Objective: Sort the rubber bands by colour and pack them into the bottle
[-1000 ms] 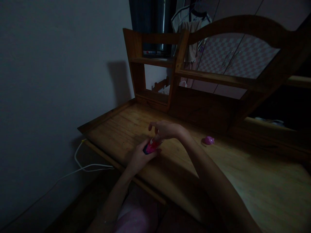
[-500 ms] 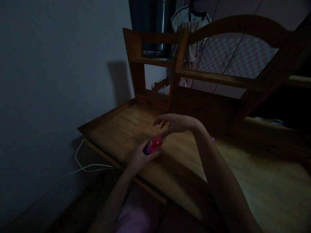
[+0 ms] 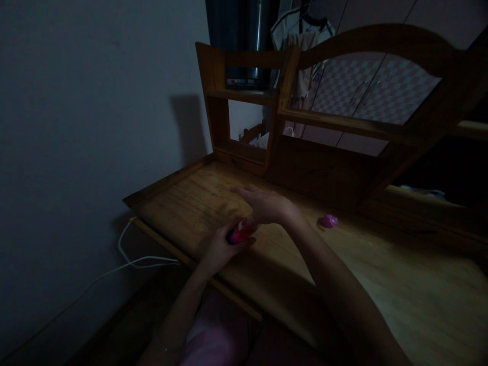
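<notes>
My left hand [image 3: 218, 250] is wrapped round a small red and pink bottle [image 3: 241, 231] with a dark lower part, tilted up to the right above the desk. Over its top is my right hand [image 3: 269, 204], palm down, fingers stretched out to the left. A finger or the thumb of that hand reaches down to the bottle's mouth; whether it goes inside, I cannot tell. Further right, a small round pink object [image 3: 329, 221], perhaps a cap, lies on the wooden desk top [image 3: 183, 203].
Behind the desk top rises a wooden shelf unit [image 3: 282, 107] with open compartments. A pale wall [image 3: 114, 112] stands at the left. White cable [image 3: 148, 259] hangs by the desk's left front edge. Clothes [image 3: 303, 38] and patterned cupboard doors [image 3: 343, 86] show behind.
My right hand has dropped slightly and shifted left over the bottle, its fingers straighter. The pink object, mostly hidden by my forearm before, now shows fully. My left hand stays nearly still.
</notes>
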`<state>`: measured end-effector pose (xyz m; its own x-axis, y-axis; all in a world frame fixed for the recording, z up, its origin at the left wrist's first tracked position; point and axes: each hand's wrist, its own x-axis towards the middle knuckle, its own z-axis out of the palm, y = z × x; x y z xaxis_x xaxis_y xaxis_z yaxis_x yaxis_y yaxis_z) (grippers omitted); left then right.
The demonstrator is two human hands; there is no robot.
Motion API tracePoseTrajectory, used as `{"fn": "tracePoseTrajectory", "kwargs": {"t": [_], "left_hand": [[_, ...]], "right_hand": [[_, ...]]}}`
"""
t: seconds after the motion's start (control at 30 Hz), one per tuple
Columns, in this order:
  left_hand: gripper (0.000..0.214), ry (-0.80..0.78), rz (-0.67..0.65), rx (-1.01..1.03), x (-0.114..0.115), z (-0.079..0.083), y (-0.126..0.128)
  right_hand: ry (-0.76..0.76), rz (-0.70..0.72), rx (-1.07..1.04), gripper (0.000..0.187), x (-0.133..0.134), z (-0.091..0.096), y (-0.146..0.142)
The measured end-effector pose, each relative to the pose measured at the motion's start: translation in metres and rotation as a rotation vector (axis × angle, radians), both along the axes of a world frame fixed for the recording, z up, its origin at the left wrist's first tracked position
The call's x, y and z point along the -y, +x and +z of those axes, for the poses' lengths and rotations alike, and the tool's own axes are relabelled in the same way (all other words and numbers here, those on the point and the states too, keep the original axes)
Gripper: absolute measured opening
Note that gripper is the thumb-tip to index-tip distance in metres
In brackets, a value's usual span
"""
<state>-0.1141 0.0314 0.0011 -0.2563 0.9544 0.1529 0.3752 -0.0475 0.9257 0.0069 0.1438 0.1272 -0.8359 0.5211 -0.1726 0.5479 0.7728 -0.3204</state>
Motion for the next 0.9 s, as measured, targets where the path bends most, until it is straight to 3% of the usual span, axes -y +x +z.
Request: {"fn": "tracePoseTrajectory", "kwargs": {"t": [0.17, 0.4, 0.57, 0.7, 0.8, 0.9], "left_hand": [[0.057, -0.012, 0.016, -0.022, -0.002, -0.002, -0.001], [0.057, -0.051, 0.041, -0.07, -0.003, -0.006, -0.003], [0.054, -0.043, 0.036, -0.056, -0.002, -0.004, -0.002], [0.053, -0.041, 0.042, -0.006, -0.001, -0.001, -0.002], [0.051, -0.029, 0.025, 0.005, -0.001, 0.002, -0.001], [0.049, -0.022, 0.04, -0.034, -0.001, 0.001, -0.001]], "right_hand": [[0.014, 0.009, 0.052, 0.097, -0.001, -0.002, -0.003], [-0.163, 0.136, 0.067, 0.076, -0.024, -0.007, -0.002], [-0.205, 0.179, -0.026, 0.064, -0.031, 0.005, 0.012], [-0.34, 0.279, -0.148, 0.054, -0.039, 0.017, 0.027], [-0.384, 0.282, -0.234, 0.055, -0.042, 0.021, 0.034], [-0.336, 0.244, -0.245, 0.061, -0.039, 0.02, 0.031]]}}
